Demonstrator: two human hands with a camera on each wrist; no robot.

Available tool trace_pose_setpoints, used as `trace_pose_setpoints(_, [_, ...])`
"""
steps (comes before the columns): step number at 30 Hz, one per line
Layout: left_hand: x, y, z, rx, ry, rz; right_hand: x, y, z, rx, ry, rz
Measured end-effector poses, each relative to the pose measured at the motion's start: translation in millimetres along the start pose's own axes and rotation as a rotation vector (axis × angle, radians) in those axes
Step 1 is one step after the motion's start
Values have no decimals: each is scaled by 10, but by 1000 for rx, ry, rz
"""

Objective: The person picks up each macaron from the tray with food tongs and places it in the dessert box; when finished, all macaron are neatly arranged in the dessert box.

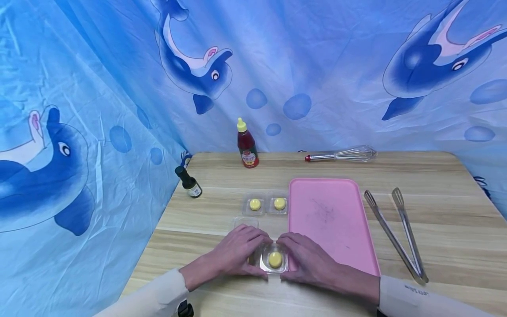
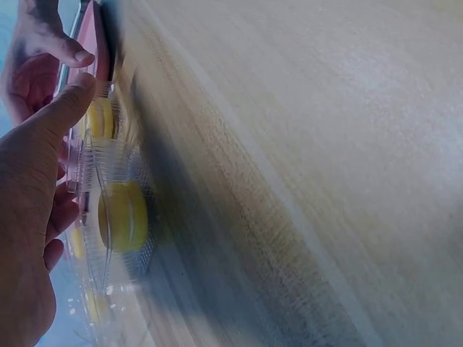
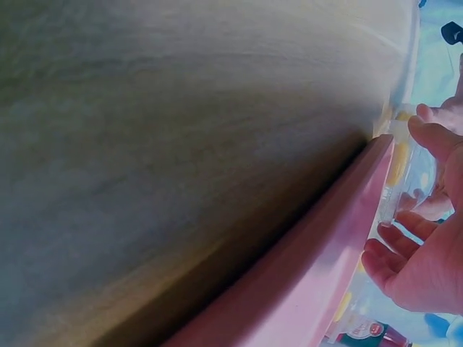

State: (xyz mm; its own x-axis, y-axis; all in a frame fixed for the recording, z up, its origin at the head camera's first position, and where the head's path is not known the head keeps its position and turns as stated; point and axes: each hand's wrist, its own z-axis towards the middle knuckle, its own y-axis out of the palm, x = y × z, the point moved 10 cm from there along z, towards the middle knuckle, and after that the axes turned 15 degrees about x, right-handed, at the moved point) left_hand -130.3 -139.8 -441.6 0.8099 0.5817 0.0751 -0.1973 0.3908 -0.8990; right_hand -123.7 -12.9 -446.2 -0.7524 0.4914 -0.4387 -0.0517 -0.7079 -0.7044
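Both hands are around a small clear plastic box (image 1: 264, 267) that has a yellow macaron (image 1: 275, 259) in it. At its left side, my left hand (image 1: 239, 251) grips the edge with thumb in front and fingers behind. My right hand (image 1: 310, 259) holds the right side in the same way, above the pink tray's corner. In the left wrist view, another clear box (image 2: 141, 170) with a yellow macaron (image 2: 123, 217) stands below my left hand; the head view mostly hides it. Two more macarons (image 1: 255, 204) (image 1: 279, 203) sit in clear boxes farther back.
A pink tray (image 1: 328, 220) lies right of the boxes, with metal tongs (image 1: 400, 233) beyond it. A whisk (image 1: 344, 154) and a red sauce bottle (image 1: 247, 147) are at the back edge. A small dark bottle (image 1: 190, 182) stands at the left edge.
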Motion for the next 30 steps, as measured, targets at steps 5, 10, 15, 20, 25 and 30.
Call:
trace_pose_setpoints(5, [7, 14, -3, 3, -8, -21, 2, 6, -4, 4, -3, 22])
trace_pose_setpoints(10, [10, 15, 1, 16, -22, -47, -3, 2, 7, 14, -13, 24])
trace_pose_setpoints(15, [7, 19, -1, 6, -44, -63, 0, 4, 15, 15, -15, 18])
trace_pose_setpoints(20, [9, 30, -15, -13, -54, -63, -5, -7, 18, 20, -25, 26])
trace_pose_setpoints(25, [8, 30, -17, -26, -50, -55, -13, -12, 19, 19, -23, 44])
trace_pose_setpoints(30, [8, 27, -18, -29, -58, -58, -13, -8, 12, 22, -23, 53])
